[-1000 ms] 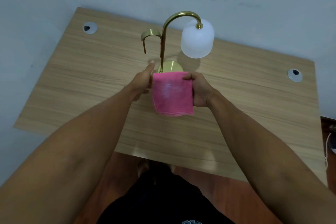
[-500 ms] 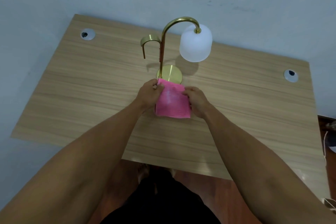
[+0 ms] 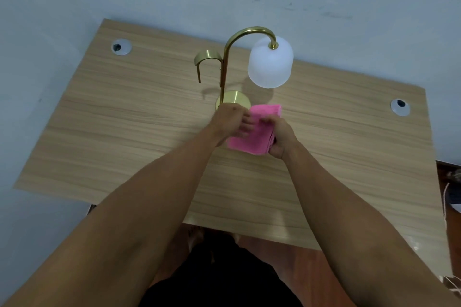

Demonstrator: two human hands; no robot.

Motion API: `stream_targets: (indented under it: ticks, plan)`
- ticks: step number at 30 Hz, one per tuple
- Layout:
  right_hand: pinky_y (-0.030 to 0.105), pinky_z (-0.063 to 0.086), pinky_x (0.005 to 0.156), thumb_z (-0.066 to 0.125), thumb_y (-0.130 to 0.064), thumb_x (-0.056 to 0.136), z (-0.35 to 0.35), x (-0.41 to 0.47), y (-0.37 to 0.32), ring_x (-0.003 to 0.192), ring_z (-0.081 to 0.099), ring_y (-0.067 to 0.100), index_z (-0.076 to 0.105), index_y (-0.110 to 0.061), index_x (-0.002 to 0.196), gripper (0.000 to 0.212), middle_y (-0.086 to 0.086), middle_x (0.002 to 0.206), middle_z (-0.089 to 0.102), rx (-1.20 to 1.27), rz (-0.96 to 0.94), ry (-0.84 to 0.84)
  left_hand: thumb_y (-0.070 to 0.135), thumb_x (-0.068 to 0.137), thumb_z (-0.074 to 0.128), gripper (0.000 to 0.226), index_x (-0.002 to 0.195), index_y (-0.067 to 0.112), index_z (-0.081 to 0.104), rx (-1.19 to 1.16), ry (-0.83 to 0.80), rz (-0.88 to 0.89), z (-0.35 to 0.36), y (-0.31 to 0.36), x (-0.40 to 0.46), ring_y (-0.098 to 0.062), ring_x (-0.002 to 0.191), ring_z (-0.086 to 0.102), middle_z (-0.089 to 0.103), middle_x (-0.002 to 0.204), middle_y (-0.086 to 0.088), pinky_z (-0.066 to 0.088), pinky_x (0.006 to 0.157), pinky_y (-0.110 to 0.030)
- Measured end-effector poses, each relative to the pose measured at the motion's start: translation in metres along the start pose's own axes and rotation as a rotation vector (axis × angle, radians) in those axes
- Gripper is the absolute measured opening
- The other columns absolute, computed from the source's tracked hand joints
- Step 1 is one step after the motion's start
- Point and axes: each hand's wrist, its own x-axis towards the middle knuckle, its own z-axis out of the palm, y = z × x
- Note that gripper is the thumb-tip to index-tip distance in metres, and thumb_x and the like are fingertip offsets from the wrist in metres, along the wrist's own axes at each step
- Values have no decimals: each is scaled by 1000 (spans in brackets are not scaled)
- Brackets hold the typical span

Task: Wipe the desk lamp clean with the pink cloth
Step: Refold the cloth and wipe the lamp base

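The desk lamp [image 3: 225, 67] stands at the back middle of the wooden desk [image 3: 124, 119]. It has a curved brass stem, a round brass base [image 3: 235, 98], a small brass hook [image 3: 207, 57] and a frosted white shade [image 3: 270, 63]. The pink cloth [image 3: 259, 129] is folded and held just in front of the base, over the desk. My left hand [image 3: 229, 123] grips the cloth's left side, fingers on top of it. My right hand [image 3: 280, 138] grips its right edge. Part of the cloth is hidden under my hands.
Two round cable grommets sit in the desk, one at the back left [image 3: 121, 46], one at the right [image 3: 400, 106]. A pale wall runs behind and to the left of the desk. Red-brown floor and cables [image 3: 449, 197] show at the right.
The cloth hung upright between my hands; now it is lowered and folded over in front of the lamp base, and both hands have closed in together on it.
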Motion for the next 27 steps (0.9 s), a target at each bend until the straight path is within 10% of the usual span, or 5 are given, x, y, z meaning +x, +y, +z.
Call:
stream_targets:
  ticks: [5, 10, 16, 21, 27]
  plan:
    - [53, 61, 88, 54, -2, 89, 6, 8, -20, 103, 68, 35, 58, -3, 112, 24, 12, 105, 65, 209, -238, 275, 26, 93, 52, 23, 107, 21, 69, 184, 573, 85, -51, -32, 13, -22, 93, 70, 72, 104, -2, 61, 83, -39]
    - [41, 53, 69, 48, -17, 100, 46, 40, -28, 74, 62, 20, 64, -11, 93, 19, 2, 80, 64, -363, -578, 338, 36, 99, 67, 53, 148, 22, 54, 348, 380, 403, -61, -16, 18, -5, 111, 62, 66, 123, 3, 44, 91, -12]
    - [61, 15, 127, 43, -24, 102, 61, 89, 28, 157, 26, 38, 38, -16, 161, 60, 18, 168, 32, -1415, -802, 118, 30, 105, 59, 23, 112, 14, 73, 433, 336, 565, -53, -4, 33, 15, 76, 63, 68, 91, 9, 44, 67, -5]
    - [62, 1, 126, 22, -41, 100, 60, 72, 80, 160, 6, 44, 25, -8, 165, 73, 20, 173, 11, -1377, -819, 238, 41, 104, 56, 28, 112, 21, 74, 497, 290, 533, -62, -2, 36, -19, 92, 74, 77, 95, -1, 59, 87, -43]
    - [64, 4, 127, 29, -52, 105, 52, 57, 98, 160, 8, 43, 28, -18, 165, 69, 15, 174, 14, -1526, -974, 111, 44, 104, 53, 33, 114, 20, 73, 536, 222, 510, -68, 4, 31, -22, 98, 75, 79, 101, -3, 59, 94, -49]
